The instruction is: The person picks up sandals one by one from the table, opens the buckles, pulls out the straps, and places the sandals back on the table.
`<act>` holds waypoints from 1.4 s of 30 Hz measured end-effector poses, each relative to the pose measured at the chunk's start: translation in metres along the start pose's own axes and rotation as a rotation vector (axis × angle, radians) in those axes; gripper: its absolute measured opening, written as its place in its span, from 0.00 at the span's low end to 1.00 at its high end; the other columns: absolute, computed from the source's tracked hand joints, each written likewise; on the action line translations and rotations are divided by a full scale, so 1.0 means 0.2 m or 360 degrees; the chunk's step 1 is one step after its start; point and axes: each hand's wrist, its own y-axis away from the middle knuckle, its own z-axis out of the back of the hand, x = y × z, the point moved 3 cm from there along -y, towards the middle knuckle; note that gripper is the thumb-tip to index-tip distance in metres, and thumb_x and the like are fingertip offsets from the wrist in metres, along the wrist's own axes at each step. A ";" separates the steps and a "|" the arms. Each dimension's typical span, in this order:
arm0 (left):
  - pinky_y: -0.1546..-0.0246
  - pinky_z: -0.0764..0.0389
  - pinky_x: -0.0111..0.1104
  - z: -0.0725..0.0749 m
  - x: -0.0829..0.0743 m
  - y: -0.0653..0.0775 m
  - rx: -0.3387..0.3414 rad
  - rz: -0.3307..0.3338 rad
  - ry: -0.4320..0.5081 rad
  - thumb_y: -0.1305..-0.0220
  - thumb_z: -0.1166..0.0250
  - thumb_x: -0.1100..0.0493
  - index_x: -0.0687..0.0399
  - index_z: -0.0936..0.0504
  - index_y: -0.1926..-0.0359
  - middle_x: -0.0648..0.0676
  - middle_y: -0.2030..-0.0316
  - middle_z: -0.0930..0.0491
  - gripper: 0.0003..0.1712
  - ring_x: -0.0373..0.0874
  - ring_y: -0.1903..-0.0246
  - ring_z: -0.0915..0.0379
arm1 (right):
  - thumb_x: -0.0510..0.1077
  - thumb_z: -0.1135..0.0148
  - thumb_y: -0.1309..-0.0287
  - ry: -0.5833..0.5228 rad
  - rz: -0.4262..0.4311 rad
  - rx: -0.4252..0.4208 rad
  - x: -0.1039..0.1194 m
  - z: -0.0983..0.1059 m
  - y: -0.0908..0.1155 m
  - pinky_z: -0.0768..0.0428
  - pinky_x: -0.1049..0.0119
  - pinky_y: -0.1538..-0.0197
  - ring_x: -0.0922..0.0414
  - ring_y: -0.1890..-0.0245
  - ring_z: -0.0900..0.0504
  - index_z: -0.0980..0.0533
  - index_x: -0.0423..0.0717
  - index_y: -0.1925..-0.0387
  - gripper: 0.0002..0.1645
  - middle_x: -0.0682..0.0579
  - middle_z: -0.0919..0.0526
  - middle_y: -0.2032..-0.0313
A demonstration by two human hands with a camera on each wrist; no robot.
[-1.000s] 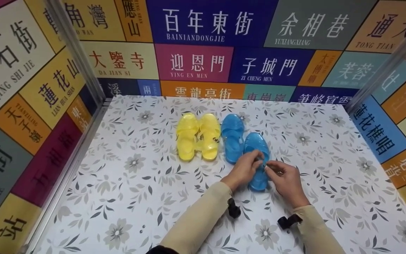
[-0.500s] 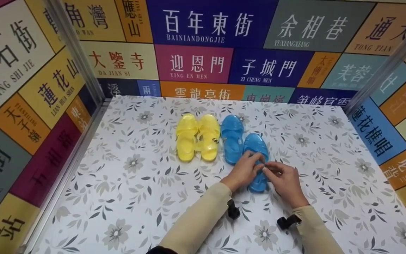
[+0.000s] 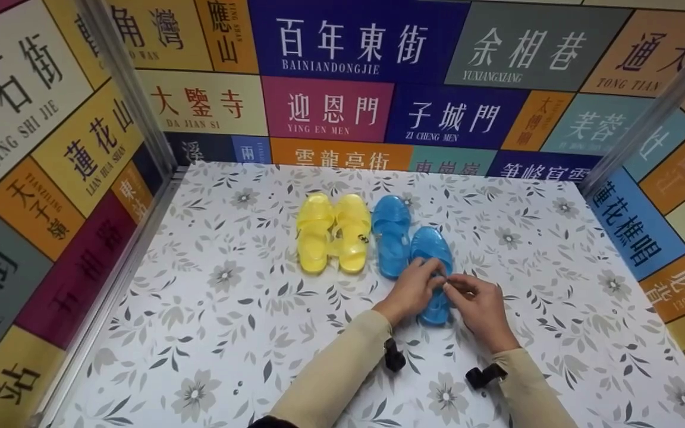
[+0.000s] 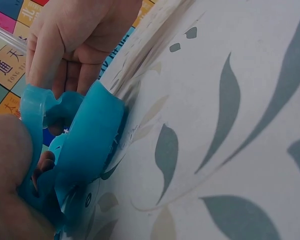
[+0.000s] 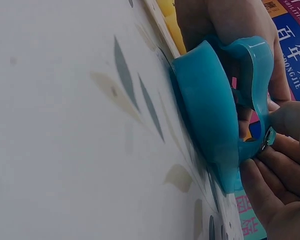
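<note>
A blue jelly sandal [image 3: 430, 241] lies on the table, toe pointing away, with both hands at its ankle strap. From the left side, the left hand [image 3: 411, 290] holds the strap [image 5: 260, 70], its fingers reaching inside the loop. Opposite it, the right hand [image 3: 480, 304] pinches the strap's side by a small metal buckle [image 5: 268, 138], thumb and index finger close together. The fingertips of both hands nearly meet in the head view. The hands partly hide the sandal's middle. Its mate, another blue sandal [image 3: 391, 217], lies just to the left and slightly farther back.
A pair of yellow sandals [image 3: 351, 214] lies side by side left of the blue ones. The table [image 3: 229, 333] has a white floral cover. Panels with colourful sign lettering [image 3: 330, 107] enclose the back and sides, with metal posts [image 3: 140, 113] at the corners.
Both hands stay at the blue sandal's strap. The right fingertips have shifted slightly, closer to the left hand's fingertips. The other sandals lie as before.
</note>
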 end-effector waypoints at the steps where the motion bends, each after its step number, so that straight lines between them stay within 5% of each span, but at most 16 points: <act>1: 0.46 0.22 0.30 0.00 0.00 0.00 -0.0006 -0.0005 0.0006 0.19 0.43 0.53 0.42 0.22 0.48 0.47 0.52 0.23 0.05 0.39 0.50 0.24 | 0.36 0.28 0.35 0.0005 -0.0003 -0.0004 0.00 0.00 0.00 0.15 0.77 0.57 0.63 0.60 0.12 0.13 0.38 0.53 0.10 0.43 0.09 0.58; 14: 0.46 0.22 0.31 0.00 0.00 0.00 -0.0032 -0.0006 0.0055 0.19 0.44 0.55 0.43 0.22 0.48 0.47 0.52 0.23 0.06 0.40 0.49 0.24 | 0.31 0.31 0.35 -0.0018 -0.0048 -0.0020 0.19 0.01 0.04 0.15 0.77 0.59 0.58 0.60 0.11 0.14 0.32 0.54 0.09 0.39 0.10 0.59; 28: 0.45 0.23 0.31 -0.01 -0.02 0.00 -0.0038 0.0024 0.0010 0.19 0.43 0.55 0.43 0.21 0.49 0.47 0.52 0.21 0.06 0.40 0.49 0.23 | 0.27 0.30 0.38 -0.0036 0.0051 -0.0043 0.12 0.01 0.02 0.16 0.78 0.61 0.63 0.65 0.12 0.13 0.31 0.55 0.10 0.38 0.10 0.65; 34: 0.46 0.22 0.31 0.00 -0.02 -0.01 -0.0043 -0.0016 -0.0020 0.20 0.43 0.56 0.45 0.22 0.50 0.49 0.53 0.20 0.05 0.41 0.50 0.23 | 0.31 0.28 0.38 0.0005 0.0061 -0.0046 0.01 0.01 0.00 0.17 0.80 0.58 0.65 0.61 0.12 0.11 0.37 0.54 0.11 0.41 0.09 0.60; 42: 0.48 0.22 0.29 0.00 -0.01 0.00 -0.0017 0.0039 0.0040 0.19 0.43 0.54 0.43 0.22 0.50 0.46 0.53 0.23 0.04 0.37 0.51 0.25 | 0.38 0.23 0.40 0.0093 0.0087 -0.0113 0.02 0.00 -0.01 0.18 0.80 0.61 0.65 0.65 0.12 0.09 0.42 0.57 0.09 0.46 0.08 0.64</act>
